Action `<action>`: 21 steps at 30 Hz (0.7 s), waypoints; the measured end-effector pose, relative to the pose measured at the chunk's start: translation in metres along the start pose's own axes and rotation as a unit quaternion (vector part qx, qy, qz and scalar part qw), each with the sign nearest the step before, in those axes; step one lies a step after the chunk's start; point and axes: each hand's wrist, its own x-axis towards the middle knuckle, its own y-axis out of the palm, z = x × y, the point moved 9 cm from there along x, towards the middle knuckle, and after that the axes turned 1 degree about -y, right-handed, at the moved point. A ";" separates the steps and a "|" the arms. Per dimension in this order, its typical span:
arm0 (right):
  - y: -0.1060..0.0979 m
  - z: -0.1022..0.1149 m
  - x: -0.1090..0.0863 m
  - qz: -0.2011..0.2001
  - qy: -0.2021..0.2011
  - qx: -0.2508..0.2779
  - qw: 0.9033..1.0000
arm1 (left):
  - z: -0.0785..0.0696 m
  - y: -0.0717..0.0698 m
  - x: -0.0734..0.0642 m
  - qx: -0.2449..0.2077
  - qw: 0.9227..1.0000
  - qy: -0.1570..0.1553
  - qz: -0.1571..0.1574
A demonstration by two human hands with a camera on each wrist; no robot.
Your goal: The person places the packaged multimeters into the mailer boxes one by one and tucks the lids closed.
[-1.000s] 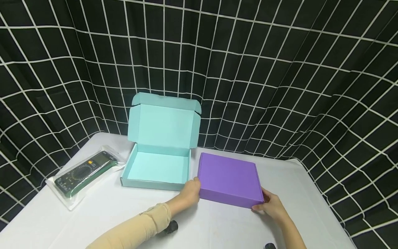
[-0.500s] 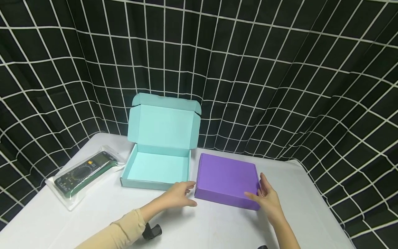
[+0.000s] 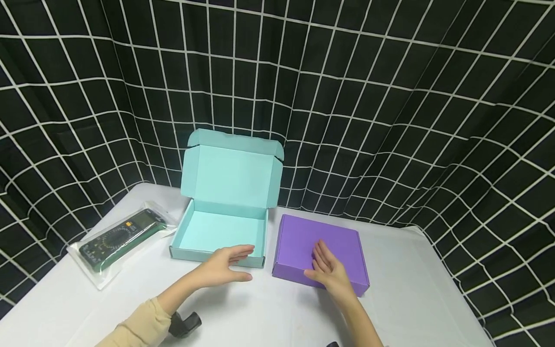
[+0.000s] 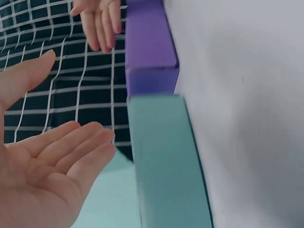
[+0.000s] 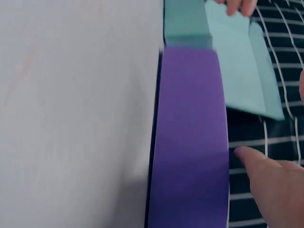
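"Looking down at the table, where do you find the boxes?"

"Side by side. The flat, closed purple cardboard box [image 3: 295,250] lies on the white cloth-covered table [image 3: 412,289]. Just to its left, across a narrow gap, sits the shallow turquoise cardboard box [image 3: 217,231] with its lid [image 3: 231,176] raised."

"And the hands?"

"Neither grips anything. The left hand [image 3: 223,266] has its fingers stretched out and its thumb apart, at the near side of the turquoise box. The right hand [image 3: 329,270] is much the same, over the near edge of the purple box."

"Touching it?"

"Both seem to hover. In the right wrist view the thumb [image 5: 266,183] looks clear of the purple box, but I can't judge how high."

"Which relation matters most from here?"

"I'd say each hand faces its own box: the right is nearer the purple one, the left nearer the turquoise. Both boxes run lengthwise from left to right, the purple one's right end angled slightly toward the person."

"Anything off to the side?"

"A dark multimeter with a green edge, in a clear plastic bag [image 3: 123,238], slants away left of the turquoise box, well apart from the right hand."
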 end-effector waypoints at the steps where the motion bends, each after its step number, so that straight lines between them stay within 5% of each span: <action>1: 0.007 -0.001 0.002 0.007 0.004 0.012 1.000 | 0.001 -0.005 -0.003 -0.001 1.000 0.000 -0.005; 12: 0.078 -0.006 0.022 0.106 0.007 0.021 0.994 | 0.017 -0.045 -0.033 -0.023 0.997 -0.043 -0.064; 21: 0.099 -0.012 0.043 0.082 0.023 -0.058 0.995 | 0.027 -0.059 -0.050 -0.044 0.992 -0.073 -0.090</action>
